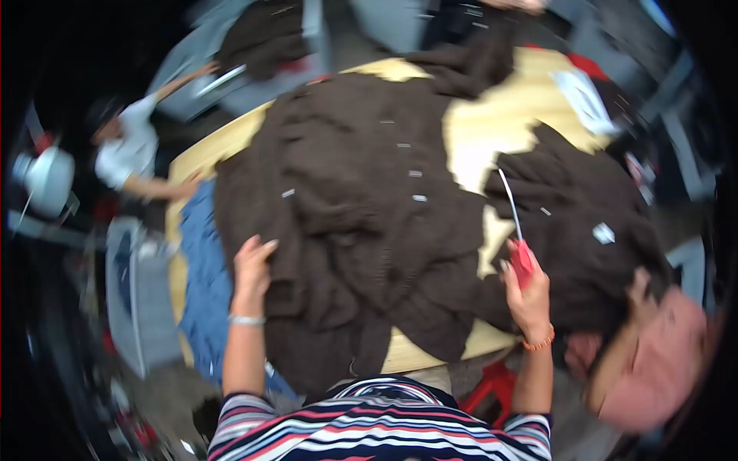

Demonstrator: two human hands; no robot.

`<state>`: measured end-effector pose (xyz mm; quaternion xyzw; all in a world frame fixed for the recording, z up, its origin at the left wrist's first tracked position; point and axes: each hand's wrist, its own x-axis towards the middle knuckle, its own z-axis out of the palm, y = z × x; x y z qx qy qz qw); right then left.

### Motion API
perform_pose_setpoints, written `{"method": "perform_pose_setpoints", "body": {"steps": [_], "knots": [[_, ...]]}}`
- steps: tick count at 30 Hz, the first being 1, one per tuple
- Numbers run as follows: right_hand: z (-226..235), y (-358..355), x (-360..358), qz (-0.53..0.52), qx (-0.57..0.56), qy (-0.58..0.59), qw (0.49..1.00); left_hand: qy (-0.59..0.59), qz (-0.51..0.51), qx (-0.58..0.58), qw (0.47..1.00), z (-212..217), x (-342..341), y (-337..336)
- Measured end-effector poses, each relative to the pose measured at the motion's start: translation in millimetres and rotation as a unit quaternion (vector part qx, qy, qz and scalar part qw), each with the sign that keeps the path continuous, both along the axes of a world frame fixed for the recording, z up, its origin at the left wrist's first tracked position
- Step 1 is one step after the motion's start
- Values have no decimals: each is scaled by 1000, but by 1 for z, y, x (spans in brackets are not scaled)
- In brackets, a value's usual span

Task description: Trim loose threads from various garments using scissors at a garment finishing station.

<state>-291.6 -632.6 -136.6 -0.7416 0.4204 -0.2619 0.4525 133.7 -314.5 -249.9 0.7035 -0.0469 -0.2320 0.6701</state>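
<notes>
My right hand (529, 296) is closed round the red handle of a tool with a long thin metal blade (510, 201); blur hides its exact kind. The blade points away from me, over the edge of a dark brown garment on the right (573, 230). My left hand (254, 269) is over the left part of a large dark brown garment (361, 161), fingers apart, with nothing visible in it. Small pale marks, perhaps labels or buttons, run down the middle of this garment.
Under the garments is a light wooden table (480, 131). Blue cloth (204, 276) hangs along its left edge. A person in pink (653, 361) handles the right-hand garment; another in white (131, 146) reaches in from the left. A grey bin (142, 296) and red stool (492, 392) stand nearby.
</notes>
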Motion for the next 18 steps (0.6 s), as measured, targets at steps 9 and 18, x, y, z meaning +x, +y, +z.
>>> {"method": "perform_pose_setpoints", "body": {"steps": [9,18], "knots": [[21,90,127,418,-141,139,887,-83,52,-34,995,12,-68,-11],[41,153,161,536,-139,298,778,2,28,-134,991,-21,-76,9]]}}
